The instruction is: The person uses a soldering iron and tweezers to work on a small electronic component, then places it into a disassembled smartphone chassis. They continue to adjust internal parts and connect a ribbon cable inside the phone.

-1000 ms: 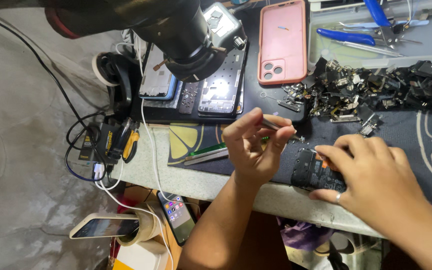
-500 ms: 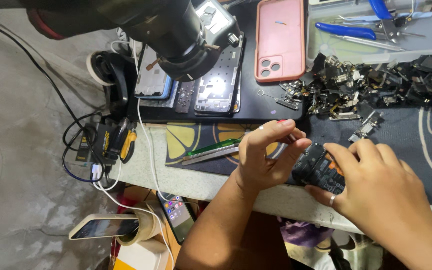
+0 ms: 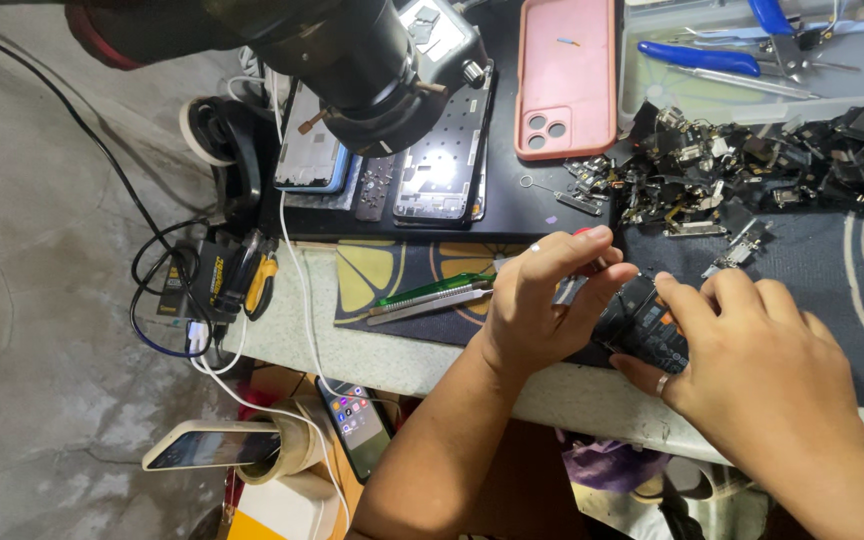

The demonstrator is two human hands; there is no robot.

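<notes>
1. left hand [image 3: 542,300] is curled up, fingers pinched together on a thin tool with a red tip; the tool is mostly hidden so can't tell exactly what kind it is; tip end sits right at the black phone part [image 3: 642,325]
2. right hand [image 3: 752,365] is cupped over that black phone part, fingers closed around its right side and thumb underneath; there's a ring on one finger
3. the part sits at the front edge of the bench [image 3: 422,365], on a dark mat [image 3: 852,300], between both hands
4. both forearms come up from below the bench edge, wrists bent in toward each other; hands nearly touching
5. containers: grey tray [image 3: 642,80] at the top right with blue-handled pliers [image 3: 712,58] in it; pink phone case [image 3: 564,75] just left of it
6. pile of black scrap parts [image 3: 752,160] behind the hands; opened phone [image 3: 442,150] under the microscope [image 3: 372,70]
</notes>
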